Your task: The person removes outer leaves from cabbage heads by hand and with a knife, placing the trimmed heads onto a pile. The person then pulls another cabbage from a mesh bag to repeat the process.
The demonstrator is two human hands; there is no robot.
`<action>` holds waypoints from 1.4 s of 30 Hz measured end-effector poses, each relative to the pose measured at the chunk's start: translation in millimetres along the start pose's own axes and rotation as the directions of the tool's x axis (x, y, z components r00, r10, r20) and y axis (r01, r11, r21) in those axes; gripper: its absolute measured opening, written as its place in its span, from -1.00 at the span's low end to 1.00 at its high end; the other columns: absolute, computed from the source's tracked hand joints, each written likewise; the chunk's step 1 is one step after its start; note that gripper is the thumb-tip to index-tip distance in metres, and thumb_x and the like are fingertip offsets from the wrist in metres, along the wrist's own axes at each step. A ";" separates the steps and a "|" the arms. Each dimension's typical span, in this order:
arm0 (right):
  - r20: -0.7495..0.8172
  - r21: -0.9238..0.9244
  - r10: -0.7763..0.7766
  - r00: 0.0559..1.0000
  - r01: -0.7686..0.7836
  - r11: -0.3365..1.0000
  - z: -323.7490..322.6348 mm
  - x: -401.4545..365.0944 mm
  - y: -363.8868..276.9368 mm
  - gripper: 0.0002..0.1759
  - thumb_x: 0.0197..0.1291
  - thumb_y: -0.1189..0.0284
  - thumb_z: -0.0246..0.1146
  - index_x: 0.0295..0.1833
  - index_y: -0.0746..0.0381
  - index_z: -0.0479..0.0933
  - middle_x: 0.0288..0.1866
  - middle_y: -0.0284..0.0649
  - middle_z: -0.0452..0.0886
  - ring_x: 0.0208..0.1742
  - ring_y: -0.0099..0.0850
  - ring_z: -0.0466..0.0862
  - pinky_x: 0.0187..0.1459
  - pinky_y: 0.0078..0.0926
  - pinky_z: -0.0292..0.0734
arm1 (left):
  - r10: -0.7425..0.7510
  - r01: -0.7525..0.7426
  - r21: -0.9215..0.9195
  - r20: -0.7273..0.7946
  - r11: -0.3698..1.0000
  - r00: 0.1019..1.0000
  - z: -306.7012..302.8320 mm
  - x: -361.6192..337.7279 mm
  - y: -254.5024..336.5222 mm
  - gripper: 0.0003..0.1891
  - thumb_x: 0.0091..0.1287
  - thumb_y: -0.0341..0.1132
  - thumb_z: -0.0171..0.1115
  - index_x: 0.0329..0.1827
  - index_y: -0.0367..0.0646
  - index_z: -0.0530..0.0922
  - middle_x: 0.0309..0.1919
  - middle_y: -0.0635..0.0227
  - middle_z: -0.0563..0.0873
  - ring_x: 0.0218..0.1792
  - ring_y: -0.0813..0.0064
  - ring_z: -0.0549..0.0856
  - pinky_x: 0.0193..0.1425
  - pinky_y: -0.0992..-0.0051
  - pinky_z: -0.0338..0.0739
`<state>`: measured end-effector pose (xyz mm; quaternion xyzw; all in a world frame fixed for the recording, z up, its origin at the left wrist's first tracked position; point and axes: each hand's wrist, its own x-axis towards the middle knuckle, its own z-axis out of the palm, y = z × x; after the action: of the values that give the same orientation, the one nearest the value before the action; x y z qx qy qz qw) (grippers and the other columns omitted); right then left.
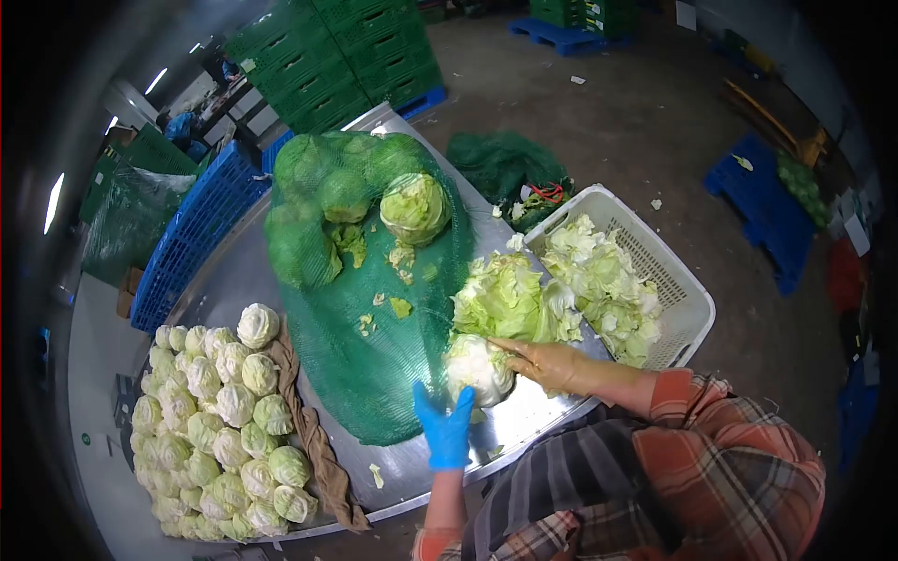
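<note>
My left hand (444, 425), in a blue glove, is spread wide, its fingers splayed against the near side of the cabbage head (477, 369). It props the head rather than gripping it. My right hand (550, 363), in a tan glove, curls over the head's top from 2 o'clock, fingers closed on it. The head rests on the steel table (524, 416) near its front edge.

I judge I am stripping outer leaves. The next move calls for steady support below while the right fingers work under a loose leaf.

Just beyond, at 12 o'clock, lies a heap of loose leaves (505, 299), and at 1 o'clock a white basket (692, 309) holds more. At 10 o'clock a green net sack (374, 355) of darker heads lies across the table. At 8 o'clock pale trimmed heads (215, 421) are packed beside a brown cloth (313, 430).

Farther off are blue crates (196, 234), stacked green crates (346, 56) and blue pallets (762, 210) on a concrete floor (636, 112).
</note>
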<state>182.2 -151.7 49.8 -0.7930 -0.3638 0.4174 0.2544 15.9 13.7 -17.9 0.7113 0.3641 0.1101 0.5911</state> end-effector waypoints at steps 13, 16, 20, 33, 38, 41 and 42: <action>-0.151 -0.037 0.051 0.987 -0.058 0.998 -5.2 53.2 19.6 -0.23 0.43 -0.12 -0.17 0.48 0.26 0.17 -0.17 0.11 0.67 -0.21 -0.05 0.71 -0.14 -0.17 0.59 | 0.075 -0.071 0.035 -0.121 0.997 0.990 43.6 10.7 10.4 -0.08 0.29 -0.04 0.34 0.50 -0.44 0.06 0.46 -0.16 0.20 0.45 0.05 0.25 0.52 0.26 0.11; -0.079 0.103 0.290 0.954 -0.281 0.954 -22.8 48.7 9.5 -0.15 0.34 -0.20 -0.03 0.43 0.30 0.25 -0.49 -0.10 0.66 -0.48 -0.33 0.70 -0.38 -0.38 0.60 | 0.089 -0.097 -0.088 -0.090 0.991 0.992 34.8 2.9 -16.4 -0.12 0.32 -0.10 0.31 0.53 -0.34 0.03 0.47 -0.05 0.19 0.45 0.14 0.25 0.51 0.28 0.13; -0.513 -0.226 -0.110 0.852 -0.011 0.974 46.8 89.4 84.4 -0.04 0.21 -0.24 0.13 0.45 0.31 0.21 -0.42 -0.11 0.66 -0.49 -0.33 0.69 -0.37 -0.41 0.60 | 0.165 -0.114 -0.472 0.069 0.874 0.984 11.9 -13.4 -44.1 -0.02 0.24 -0.19 0.35 0.59 -0.18 -0.12 0.48 0.14 0.19 0.44 0.26 0.26 0.48 0.34 0.18; -0.461 -0.174 0.161 0.873 -0.267 0.948 -56.2 1.0 27.3 -0.17 0.40 -0.07 -0.04 0.59 -0.05 -0.25 0.00 0.21 0.62 -0.14 0.11 0.67 -0.05 -0.06 0.57 | 0.228 -0.214 -0.101 0.159 0.972 0.960 16.3 5.2 -6.8 0.03 0.03 -0.23 0.58 0.47 -0.43 0.09 0.24 -0.02 0.47 0.23 0.27 0.50 0.30 0.34 0.42; -0.159 -0.156 -0.094 0.983 0.069 0.985 1.6 15.5 21.0 -0.29 0.42 -0.07 -0.09 0.57 -0.17 -0.13 0.06 0.18 0.59 -0.05 0.08 0.65 0.04 -0.08 0.53 | 0.283 -0.284 -0.024 0.198 0.959 0.939 24.2 19.5 13.8 -0.02 -0.04 -0.13 0.62 0.35 -0.49 0.26 0.04 -0.04 0.62 0.05 0.23 0.64 0.15 0.33 0.54; -0.116 0.059 0.053 0.992 -0.047 0.997 -4.7 29.6 22.7 -0.34 0.41 -0.10 -0.07 0.48 -0.01 0.14 -0.29 0.01 0.67 -0.38 -0.17 0.70 -0.31 -0.23 0.60 | 0.306 -0.320 0.030 0.223 0.947 0.925 23.4 14.7 22.4 0.02 -0.07 -0.07 0.62 0.35 -0.51 0.26 0.04 -0.06 0.62 0.05 0.19 0.64 0.16 0.30 0.53; -0.037 0.186 0.178 0.983 -0.169 0.968 -18.6 28.4 14.9 -0.34 0.40 -0.11 -0.06 0.44 0.03 0.21 -0.40 -0.06 0.67 -0.48 -0.26 0.70 -0.42 -0.29 0.60 | 0.323 -0.347 0.048 0.265 0.937 0.909 20.3 15.8 25.2 0.03 -0.07 -0.07 0.63 0.36 -0.51 0.25 0.06 -0.07 0.61 0.07 0.18 0.63 0.18 0.29 0.52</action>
<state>214.3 -140.1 35.4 -0.8059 -0.2463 0.4483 0.2981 48.8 7.6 -4.6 0.7984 0.1631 0.1012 0.5707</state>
